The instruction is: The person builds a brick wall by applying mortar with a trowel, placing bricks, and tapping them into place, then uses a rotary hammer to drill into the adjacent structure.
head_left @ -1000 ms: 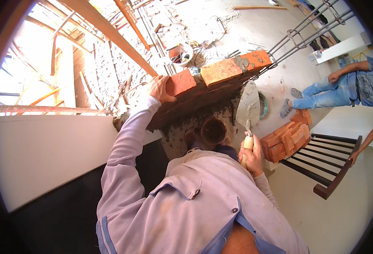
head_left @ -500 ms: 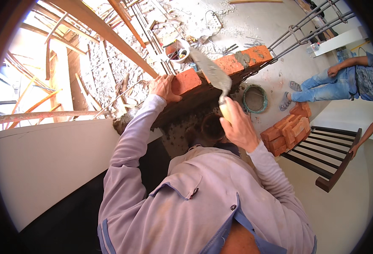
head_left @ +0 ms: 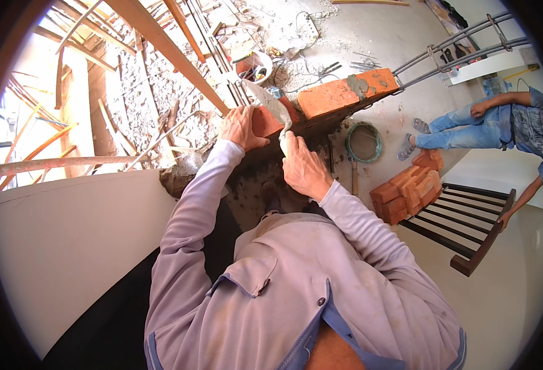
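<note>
My left hand (head_left: 239, 128) grips the left end of a red brick (head_left: 263, 124) on top of a low brick wall, thumb on the near side and fingers over the top. My right hand (head_left: 307, 168) is closed round the pale handle of a trowel (head_left: 271, 105). Its mortar-smeared blade lies over or against the right part of that brick; whether it touches cannot be made out. To the right, past a gap, an orange brick (head_left: 327, 98) rests on the wall, with grey mortar (head_left: 357, 85) in the joint beside another brick (head_left: 381, 81).
Steel bars (head_left: 456, 46) stick out beyond the wall's right end. A round basin (head_left: 364, 142) and stacked bricks (head_left: 407, 188) are on the floor. At right, a person (head_left: 499, 120) holds a dark slatted railing (head_left: 468, 228). A bucket (head_left: 256, 66), timber (head_left: 166, 55) and rubble lie beyond the wall.
My right hand has brought the trowel left and lower, from over the orange brick to the brick under my left hand. My left hand stays on that brick.
</note>
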Motion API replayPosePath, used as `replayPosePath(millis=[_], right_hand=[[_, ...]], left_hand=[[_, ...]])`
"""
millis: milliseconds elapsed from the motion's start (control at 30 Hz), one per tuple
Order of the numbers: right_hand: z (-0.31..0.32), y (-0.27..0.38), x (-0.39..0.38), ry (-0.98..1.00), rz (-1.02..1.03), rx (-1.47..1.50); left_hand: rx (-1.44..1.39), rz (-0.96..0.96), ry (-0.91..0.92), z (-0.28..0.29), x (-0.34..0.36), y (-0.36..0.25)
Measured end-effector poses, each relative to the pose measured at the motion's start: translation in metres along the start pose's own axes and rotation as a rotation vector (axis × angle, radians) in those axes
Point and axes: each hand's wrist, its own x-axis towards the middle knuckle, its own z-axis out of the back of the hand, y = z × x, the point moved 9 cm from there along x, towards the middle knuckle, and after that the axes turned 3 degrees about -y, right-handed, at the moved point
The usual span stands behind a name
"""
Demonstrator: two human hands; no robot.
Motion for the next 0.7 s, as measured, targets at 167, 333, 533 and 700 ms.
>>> replayPosePath(millis=[167, 333, 533, 700], right_hand=[[0.054, 0.022, -0.013, -0.224, 0.173, 0.158], [0.076, 0.021, -0.01, -0.3, 0.304, 0.13], [0.055, 0.04, -0.014, -0.275, 0.308, 0.104], [0.007, 0.022, -0.002, -0.092, 0.181, -0.032]], left_hand=[[-0.022, 0.049, -0.14, 0.022, -0.038, 0.03], [-0.222, 0.037, -0.065, 0.004, -0.044, 0.044], [-0.257, 0.046, -0.092, 0.001, -0.049, 0.048], [-0.202, 0.03, -0.128, 0.003, -0.046, 0.047]])
